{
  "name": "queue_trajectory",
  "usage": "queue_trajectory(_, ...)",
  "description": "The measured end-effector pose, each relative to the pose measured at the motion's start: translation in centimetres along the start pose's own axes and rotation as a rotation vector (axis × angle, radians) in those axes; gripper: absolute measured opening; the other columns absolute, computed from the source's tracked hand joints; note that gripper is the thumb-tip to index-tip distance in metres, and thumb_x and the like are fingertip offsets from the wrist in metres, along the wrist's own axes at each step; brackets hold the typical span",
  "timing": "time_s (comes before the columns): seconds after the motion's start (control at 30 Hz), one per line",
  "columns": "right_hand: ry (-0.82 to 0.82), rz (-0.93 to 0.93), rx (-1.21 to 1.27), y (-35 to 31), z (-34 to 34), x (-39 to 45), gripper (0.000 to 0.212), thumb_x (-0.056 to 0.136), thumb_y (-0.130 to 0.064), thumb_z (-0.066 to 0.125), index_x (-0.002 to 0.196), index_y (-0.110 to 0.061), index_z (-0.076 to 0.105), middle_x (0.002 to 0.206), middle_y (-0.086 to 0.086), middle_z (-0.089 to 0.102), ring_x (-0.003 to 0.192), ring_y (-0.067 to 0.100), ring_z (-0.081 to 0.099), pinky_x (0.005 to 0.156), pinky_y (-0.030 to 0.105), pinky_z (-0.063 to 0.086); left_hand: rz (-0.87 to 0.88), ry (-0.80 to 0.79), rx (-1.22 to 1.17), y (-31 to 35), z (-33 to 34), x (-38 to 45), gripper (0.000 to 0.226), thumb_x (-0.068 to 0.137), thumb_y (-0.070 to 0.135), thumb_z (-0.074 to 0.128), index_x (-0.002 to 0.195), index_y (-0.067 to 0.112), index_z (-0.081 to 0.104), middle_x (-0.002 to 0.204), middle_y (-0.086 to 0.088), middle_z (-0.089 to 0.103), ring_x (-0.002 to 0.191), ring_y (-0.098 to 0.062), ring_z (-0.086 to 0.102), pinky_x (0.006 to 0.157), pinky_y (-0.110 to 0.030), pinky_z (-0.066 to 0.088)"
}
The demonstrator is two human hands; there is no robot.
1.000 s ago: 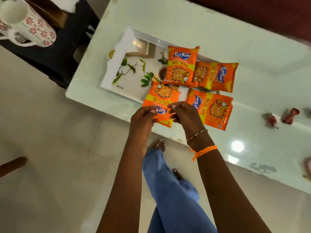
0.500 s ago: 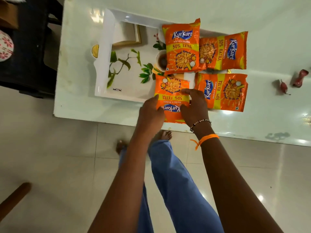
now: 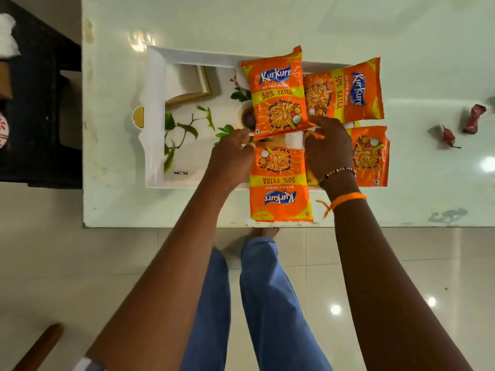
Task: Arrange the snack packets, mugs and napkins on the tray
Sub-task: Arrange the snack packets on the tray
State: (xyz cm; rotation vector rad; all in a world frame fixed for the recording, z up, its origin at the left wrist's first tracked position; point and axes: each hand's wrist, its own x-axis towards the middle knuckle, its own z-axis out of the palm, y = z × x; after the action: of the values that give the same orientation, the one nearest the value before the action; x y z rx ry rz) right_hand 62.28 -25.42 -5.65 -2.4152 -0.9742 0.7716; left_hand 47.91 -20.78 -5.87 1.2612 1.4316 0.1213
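Note:
A white tray (image 3: pixel 154 116) with a leaf print lies on the pale table. Several orange Kurkure snack packets overlap its right half. One stands upright (image 3: pixel 277 89), one lies sideways (image 3: pixel 345 95), and one sits at the lower right (image 3: pixel 371 156). An upside-down packet (image 3: pixel 280 188) overhangs the tray's near rim and reaches the table edge. My left hand (image 3: pixel 233 156) pinches the upright packet's lower left corner. My right hand (image 3: pixel 326 145) grips its lower right corner and covers part of the lower right packet.
Two red wrapped sweets (image 3: pixel 450 136) (image 3: pixel 474 119) lie on the table to the right. A black side table (image 3: pixel 40 103) at the left holds a floral mug (image 3: pixel 2 128) and white tissue (image 3: pixel 8 36). The table's near edge (image 3: pixel 160 224) runs above my legs.
Both hands left the near packet's lower part and moved forward to the upright packet's bottom corners. The near packet now lies flat, and the view has shifted closer over the tray.

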Motion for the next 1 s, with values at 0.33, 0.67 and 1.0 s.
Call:
queue_trajectory(0.33, -0.091, -0.027, -0.069, 0.5, 2.4, 2.7, 0.059, 0.078, -0.009, 0.056, 0.134, -0.011, 0.040, 0.138, 0.012, 0.046, 0.129, 0.030, 0.038, 0.109, 0.036, 0.025, 0.067, -0.137, -0.073, 1.4, 2.0, 3.3, 0.066, 0.091, 0.005, 0.048, 0.146, 0.025, 0.017, 0.144, -0.001, 0.042, 0.129, -0.017, 0.043, 0.099, -0.033, 0.044)
queue_trajectory(0.67, -0.071, -0.089, -0.006, -0.7, 2.6, 3.7, 0.056, 0.079, -0.005, 0.053, 0.134, -0.010, 0.040, 0.138, 0.012, 0.044, 0.129, 0.031, 0.036, 0.103, 0.027, 0.022, 0.206, -0.014, 0.062, 2.1, 1.9, 3.9, 0.056, 0.090, 0.001, 0.049, 0.141, 0.019, 0.035, 0.156, 0.000, 0.021, 0.139, -0.014, 0.028, 0.105, -0.018, 0.031)
queue_trajectory(1.0, -0.053, -0.188, 0.157, -4.9, 2.5, -0.3, 0.028, 0.076, 0.006, 0.051, 0.100, -0.001, 0.063, 0.108, 0.019, 0.064, 0.100, 0.031, 0.060, 0.085, 0.025, 0.042, 0.044, 0.203, -0.196, 0.2, -2.7, 0.6, 0.038, 0.092, 0.012, 0.049, 0.128, 0.024, 0.052, 0.146, 0.000, 0.039, 0.134, -0.015, 0.036, 0.110, -0.031, 0.031)
